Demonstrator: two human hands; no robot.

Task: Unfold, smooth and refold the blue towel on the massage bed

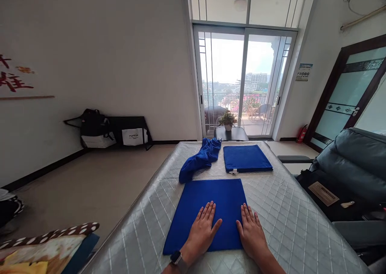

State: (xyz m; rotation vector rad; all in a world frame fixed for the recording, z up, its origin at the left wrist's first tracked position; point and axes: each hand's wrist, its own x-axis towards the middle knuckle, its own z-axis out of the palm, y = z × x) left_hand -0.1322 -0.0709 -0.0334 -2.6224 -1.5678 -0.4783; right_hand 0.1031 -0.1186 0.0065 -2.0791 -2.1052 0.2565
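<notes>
A flat blue cloth (208,193), folded to a rectangle, lies in front of me on the quilted silver mattress (280,209). My left hand (205,225) rests palm down on the cloth, fingers stretched out, a watch on its wrist. At the cloth's right edge my right hand (251,227) lies flat too, partly on the cloth and partly over the mattress. Beyond, to the left, is a crumpled blue cloth (201,159) that touches or nearly touches the flat one. A neat stack of folded blue cloth (247,157) with a white tag sits at the far right.
A potted plant (228,120) stands on a dark chair (231,134) past the mattress's far end. To the right is a dark leather armchair (352,157) with a black bag on it. Patterned bedding (45,248) shows at lower left. Sliding glass doors (223,73) are behind.
</notes>
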